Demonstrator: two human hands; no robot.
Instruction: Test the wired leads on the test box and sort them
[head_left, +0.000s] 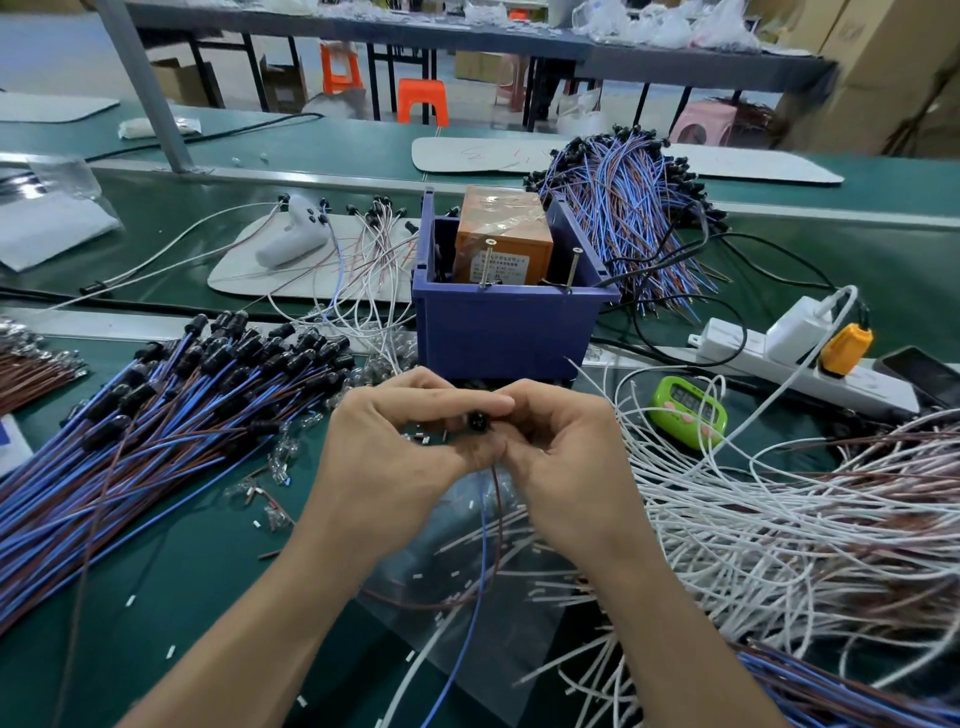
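left hand (395, 441) and right hand (563, 447) in a shared pinch on one black-capped lead (475, 422), near the blue test box (509, 332)

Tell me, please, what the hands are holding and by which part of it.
The left hand and right hand together pinch one blue-and-brown wired lead by its small black round socket end; its wires hang free below.

Factory floor, shown by workbenches (208, 571) and heaped leads (171, 431).

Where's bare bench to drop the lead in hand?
Green mat between the blue-brown lead pile and left forearm, only scraps there; also far belt behind the white pad. Crowded: white wire heap on the right, blue bin ahead.
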